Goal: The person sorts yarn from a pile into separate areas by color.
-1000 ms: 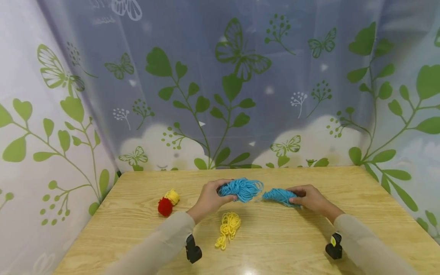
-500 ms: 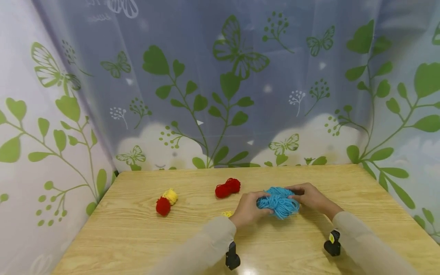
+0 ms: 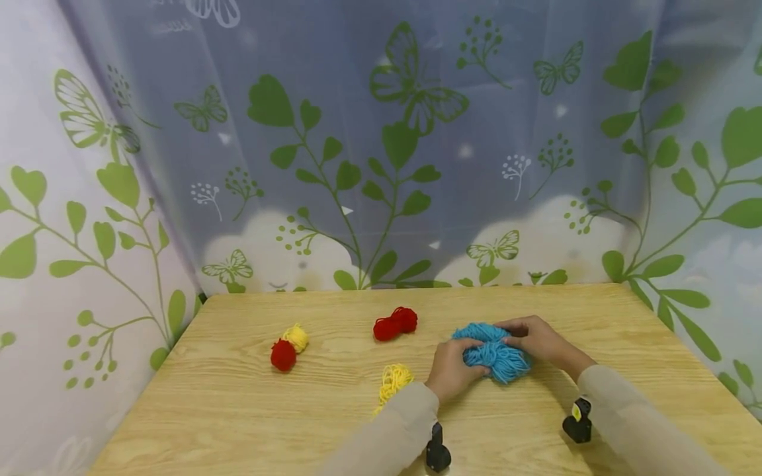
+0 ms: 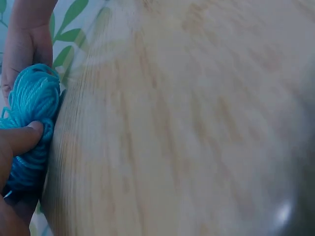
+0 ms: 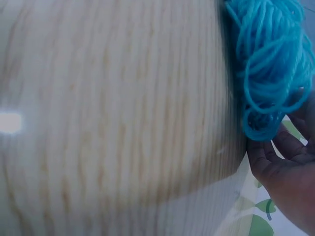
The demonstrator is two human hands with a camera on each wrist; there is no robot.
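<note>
Two blue skeins of yarn lie together at the right of the wooden table in the head view. My left hand [image 3: 454, 370] grips the nearer skein [image 3: 503, 362], its thumb pressed along the near side; the left wrist view shows this thumb [image 4: 29, 132] across the tied middle. The farther skein [image 3: 479, 330] is partly hidden behind it. At its right end my right hand [image 3: 532, 340] pinches it between thumb and fingers. Loose blue loops [image 5: 273, 64] fill the upper right of the right wrist view, with the right fingers behind and below them.
A red skein [image 3: 395, 324] lies at the back middle of the table [image 3: 238, 410]. A yellow skein [image 3: 394, 381] sits nearer, partly covered by the left sleeve. At the left, a red bundle [image 3: 283, 356] touches a yellow one [image 3: 296, 338]. Patterned curtains border the table.
My left hand has carried its blue skein rightward and down against the other blue skein, uncovering the red skein behind. The right hand has stayed nearly in place.
</note>
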